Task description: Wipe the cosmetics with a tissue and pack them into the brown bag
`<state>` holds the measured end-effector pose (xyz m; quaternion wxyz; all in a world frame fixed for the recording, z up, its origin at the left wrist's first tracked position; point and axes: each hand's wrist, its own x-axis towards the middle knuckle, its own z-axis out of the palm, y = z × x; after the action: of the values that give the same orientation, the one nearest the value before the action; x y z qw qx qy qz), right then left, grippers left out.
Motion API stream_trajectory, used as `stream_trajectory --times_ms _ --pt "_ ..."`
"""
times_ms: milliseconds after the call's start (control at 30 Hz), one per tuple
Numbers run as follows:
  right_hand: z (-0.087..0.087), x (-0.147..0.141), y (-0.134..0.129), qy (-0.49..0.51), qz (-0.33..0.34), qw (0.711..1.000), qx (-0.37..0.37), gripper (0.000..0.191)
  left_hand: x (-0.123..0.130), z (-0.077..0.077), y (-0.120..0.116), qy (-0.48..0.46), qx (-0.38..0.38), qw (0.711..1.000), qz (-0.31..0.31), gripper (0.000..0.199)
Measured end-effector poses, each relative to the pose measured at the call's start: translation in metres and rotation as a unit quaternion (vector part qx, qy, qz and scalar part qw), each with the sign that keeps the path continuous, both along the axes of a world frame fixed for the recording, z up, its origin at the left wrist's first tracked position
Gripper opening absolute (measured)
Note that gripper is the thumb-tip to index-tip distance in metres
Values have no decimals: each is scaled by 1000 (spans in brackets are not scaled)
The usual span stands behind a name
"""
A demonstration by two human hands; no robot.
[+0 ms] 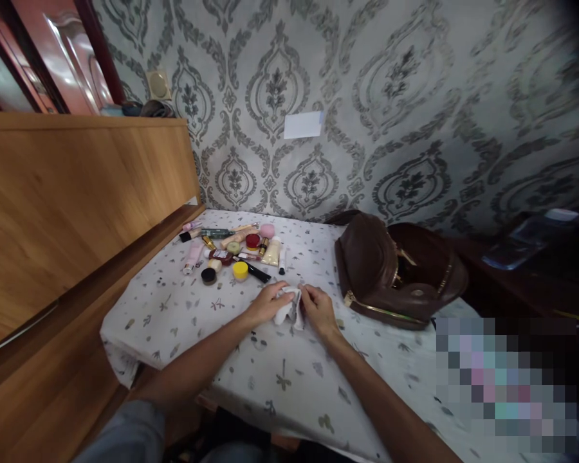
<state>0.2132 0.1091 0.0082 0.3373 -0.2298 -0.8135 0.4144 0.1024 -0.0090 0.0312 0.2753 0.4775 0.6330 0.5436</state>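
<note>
A small white cloth or tissue (289, 310) is held between both hands above the patterned tablecloth. My left hand (269, 303) is closed on its left side, thumb on top. On the right side, my right hand (318, 308) pinches the same white piece with bent fingers. Just beyond my left hand lies a black tube (255, 271). A yellow-lidded jar (240, 271), a dark-lidded jar (208, 276), a red-lidded jar (253, 241) and a cream tube (272, 251) are among several cosmetics at the back left of the table.
An open brown leather bag (390, 276) stands right of my hands. A clear plastic bottle (531, 241) lies at the far right. A wooden panel (87, 206) borders the left, and a patterned wall (280, 83) rises behind the table (183, 321).
</note>
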Motion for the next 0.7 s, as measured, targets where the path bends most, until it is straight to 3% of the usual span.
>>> stream_trajectory --times_ms 467,567,700 --pt "7 0 -3 -11 2 1000 27 50 2 7 -7 11 32 999 19 31" --pt "9 2 -5 -12 1 999 31 51 -7 17 -12 13 68 995 65 33" --pt "11 4 -7 -18 4 999 31 55 -39 31 -29 23 122 975 182 36"
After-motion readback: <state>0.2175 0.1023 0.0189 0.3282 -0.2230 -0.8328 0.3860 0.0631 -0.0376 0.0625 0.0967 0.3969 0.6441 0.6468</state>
